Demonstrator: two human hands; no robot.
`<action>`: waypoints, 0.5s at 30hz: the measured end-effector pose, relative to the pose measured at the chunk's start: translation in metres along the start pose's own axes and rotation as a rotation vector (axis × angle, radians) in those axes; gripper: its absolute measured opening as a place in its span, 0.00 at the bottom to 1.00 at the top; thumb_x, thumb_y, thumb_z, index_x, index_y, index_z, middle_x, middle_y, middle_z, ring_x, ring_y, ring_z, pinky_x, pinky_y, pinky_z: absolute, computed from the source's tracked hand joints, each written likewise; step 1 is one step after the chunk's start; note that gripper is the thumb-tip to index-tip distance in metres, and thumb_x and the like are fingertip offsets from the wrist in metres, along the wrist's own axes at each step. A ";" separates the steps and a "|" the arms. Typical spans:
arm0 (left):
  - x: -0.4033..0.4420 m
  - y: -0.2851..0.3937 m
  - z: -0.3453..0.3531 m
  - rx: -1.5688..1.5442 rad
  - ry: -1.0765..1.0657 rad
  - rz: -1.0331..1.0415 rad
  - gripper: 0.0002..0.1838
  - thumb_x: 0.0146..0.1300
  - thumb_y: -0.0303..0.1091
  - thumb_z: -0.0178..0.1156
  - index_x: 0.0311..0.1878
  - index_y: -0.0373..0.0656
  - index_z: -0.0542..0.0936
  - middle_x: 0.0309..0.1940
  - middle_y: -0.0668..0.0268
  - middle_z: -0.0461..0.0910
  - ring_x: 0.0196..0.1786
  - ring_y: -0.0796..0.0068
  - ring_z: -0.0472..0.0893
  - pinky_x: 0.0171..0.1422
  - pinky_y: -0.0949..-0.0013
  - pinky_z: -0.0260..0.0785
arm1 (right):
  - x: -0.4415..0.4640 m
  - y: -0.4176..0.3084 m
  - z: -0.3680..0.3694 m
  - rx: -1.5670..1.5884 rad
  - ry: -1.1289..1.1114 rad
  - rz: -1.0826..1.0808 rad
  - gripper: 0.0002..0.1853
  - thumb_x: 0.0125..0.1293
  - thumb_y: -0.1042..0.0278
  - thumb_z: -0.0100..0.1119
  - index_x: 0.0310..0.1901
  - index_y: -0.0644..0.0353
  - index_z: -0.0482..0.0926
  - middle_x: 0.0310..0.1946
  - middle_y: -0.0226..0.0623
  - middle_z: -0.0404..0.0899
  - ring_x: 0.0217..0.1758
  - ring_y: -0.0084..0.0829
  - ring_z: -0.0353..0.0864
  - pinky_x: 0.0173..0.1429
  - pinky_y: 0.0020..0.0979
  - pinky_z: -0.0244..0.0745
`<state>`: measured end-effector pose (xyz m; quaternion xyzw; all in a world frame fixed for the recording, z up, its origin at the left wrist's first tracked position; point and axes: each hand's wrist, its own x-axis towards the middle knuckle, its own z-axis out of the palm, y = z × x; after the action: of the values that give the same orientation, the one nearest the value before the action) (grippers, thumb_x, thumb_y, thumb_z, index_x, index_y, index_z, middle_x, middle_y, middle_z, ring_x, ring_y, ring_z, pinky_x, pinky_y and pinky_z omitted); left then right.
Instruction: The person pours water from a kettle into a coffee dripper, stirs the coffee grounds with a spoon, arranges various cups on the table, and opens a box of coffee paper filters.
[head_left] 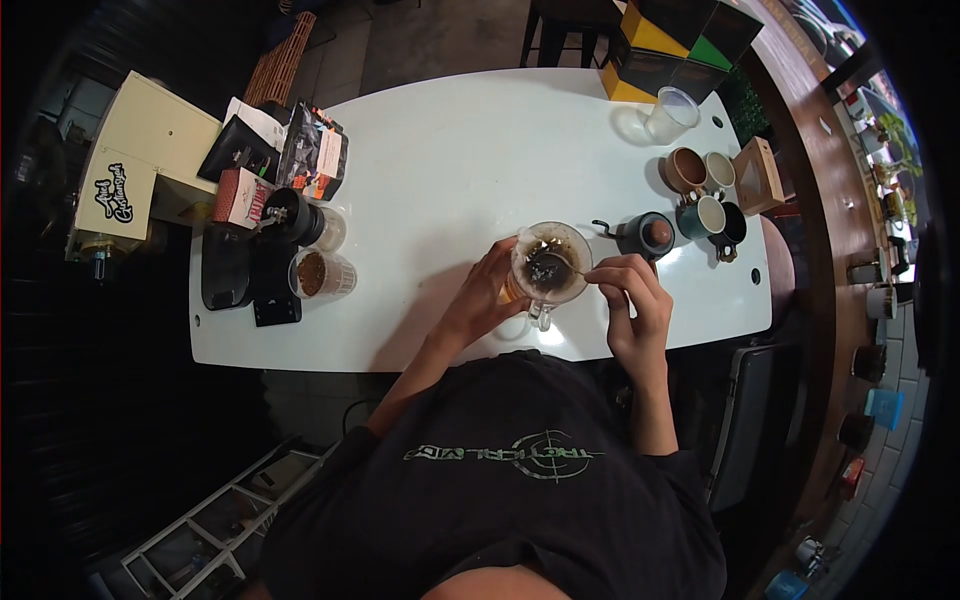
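Right fingers (612, 274) are pinching a thin stirrer (577, 271) in already-wet grounds (545, 267), stirring apparently unfinished, left fingers (495, 262) steadying the glass dripper (573, 291) by the near edge of the table (430, 170).

It looks like a little coffee shop. The white table (430, 150) has a coffee dripper (552, 262), a hand grinder (290, 215), a cup of brown coffee grounds (322, 273) and a bunch of mugs (703, 217).
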<state>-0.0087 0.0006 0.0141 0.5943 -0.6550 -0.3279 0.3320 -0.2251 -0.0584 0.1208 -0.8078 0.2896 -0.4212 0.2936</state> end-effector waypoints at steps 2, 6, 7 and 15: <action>0.000 -0.003 0.002 0.014 0.003 0.013 0.42 0.57 0.39 0.71 0.73 0.42 0.63 0.72 0.61 0.63 0.74 0.55 0.66 0.77 0.53 0.61 | 0.000 -0.001 0.001 0.019 0.013 0.013 0.08 0.59 0.83 0.61 0.40 0.65 0.82 0.37 0.40 0.81 0.39 0.40 0.79 0.43 0.36 0.74; -0.001 0.000 0.001 0.009 -0.002 -0.014 0.42 0.56 0.38 0.71 0.72 0.40 0.64 0.72 0.61 0.63 0.74 0.55 0.67 0.77 0.53 0.60 | 0.002 0.001 0.008 -0.017 -0.103 0.005 0.07 0.59 0.82 0.63 0.39 0.63 0.81 0.37 0.37 0.81 0.41 0.41 0.78 0.43 0.37 0.74; -0.001 0.002 0.000 -0.004 0.004 -0.002 0.42 0.55 0.38 0.71 0.72 0.39 0.65 0.71 0.60 0.63 0.73 0.55 0.67 0.77 0.53 0.60 | 0.002 0.002 0.010 -0.030 -0.111 0.003 0.07 0.59 0.81 0.63 0.39 0.62 0.81 0.37 0.37 0.81 0.41 0.41 0.78 0.43 0.38 0.74; -0.001 -0.005 0.003 -0.003 0.021 0.034 0.43 0.54 0.39 0.71 0.72 0.39 0.64 0.71 0.59 0.63 0.73 0.54 0.67 0.76 0.53 0.60 | 0.003 0.003 0.012 -0.174 -0.039 -0.015 0.07 0.59 0.81 0.63 0.39 0.62 0.81 0.35 0.37 0.79 0.40 0.41 0.76 0.44 0.39 0.72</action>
<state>-0.0081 0.0013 0.0078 0.5858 -0.6611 -0.3170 0.3453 -0.2146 -0.0599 0.1145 -0.8404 0.3134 -0.3808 0.2249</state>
